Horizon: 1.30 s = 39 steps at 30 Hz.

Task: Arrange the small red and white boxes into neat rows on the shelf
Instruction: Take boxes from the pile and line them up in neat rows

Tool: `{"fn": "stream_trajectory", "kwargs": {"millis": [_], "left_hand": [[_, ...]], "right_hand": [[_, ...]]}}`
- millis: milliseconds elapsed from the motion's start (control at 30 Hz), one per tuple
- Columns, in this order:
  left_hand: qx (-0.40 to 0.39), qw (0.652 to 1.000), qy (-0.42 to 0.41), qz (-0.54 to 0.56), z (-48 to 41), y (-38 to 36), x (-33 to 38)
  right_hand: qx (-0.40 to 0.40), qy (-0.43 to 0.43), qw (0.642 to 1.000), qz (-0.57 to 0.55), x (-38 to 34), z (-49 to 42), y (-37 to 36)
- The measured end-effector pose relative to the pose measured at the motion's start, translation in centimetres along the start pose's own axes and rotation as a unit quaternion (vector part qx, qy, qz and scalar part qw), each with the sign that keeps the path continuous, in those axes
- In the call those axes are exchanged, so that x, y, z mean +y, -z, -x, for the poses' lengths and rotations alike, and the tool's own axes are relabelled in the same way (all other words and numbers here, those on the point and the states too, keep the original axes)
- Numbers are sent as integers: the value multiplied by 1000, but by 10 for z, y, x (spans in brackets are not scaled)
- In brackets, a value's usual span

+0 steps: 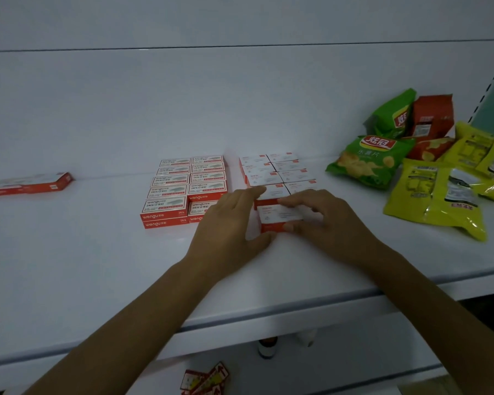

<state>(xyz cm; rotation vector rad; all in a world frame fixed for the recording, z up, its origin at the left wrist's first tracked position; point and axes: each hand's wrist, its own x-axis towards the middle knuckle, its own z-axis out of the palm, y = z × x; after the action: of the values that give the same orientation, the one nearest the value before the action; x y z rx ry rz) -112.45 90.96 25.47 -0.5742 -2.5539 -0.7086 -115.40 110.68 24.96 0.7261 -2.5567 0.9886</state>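
The small box (280,215) I hold lies flat on the shelf (97,266), white top up and red side facing me. Its long side runs left to right. It sits at the front of the right bunch of boxes (280,172), just in front of the last one in the left line. Both ends of it are covered, and the print on top is too blurry to read. My left hand (231,223) also hides a corner of the left bunch of boxes (180,189). It wraps the left end, thumb at the front, fingers at the back. My right hand (325,220) pinches the right end, thumb on the red side, first finger on the far edge. Both arms reach in from below
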Motion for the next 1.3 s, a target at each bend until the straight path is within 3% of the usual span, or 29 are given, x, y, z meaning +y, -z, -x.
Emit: {"fn": "stream_trajectory", "kwargs": {"millis": [167, 900, 1133, 1300], "left_hand": [[2, 1000, -3, -25, -1, -1, 1], [9, 998, -1, -58, 1, -6, -1], [-13, 997, -12, -80, 2, -1, -4], [-18, 994, -53, -95, 3, 12, -12]], "right_hand": [[44, -25, 999, 14, -1, 3, 3], [42, 0, 975, 219, -15, 1, -4], [22, -22, 969, 244, -27, 4, 1], [-48, -41, 954, 293, -39, -1, 6]]}}
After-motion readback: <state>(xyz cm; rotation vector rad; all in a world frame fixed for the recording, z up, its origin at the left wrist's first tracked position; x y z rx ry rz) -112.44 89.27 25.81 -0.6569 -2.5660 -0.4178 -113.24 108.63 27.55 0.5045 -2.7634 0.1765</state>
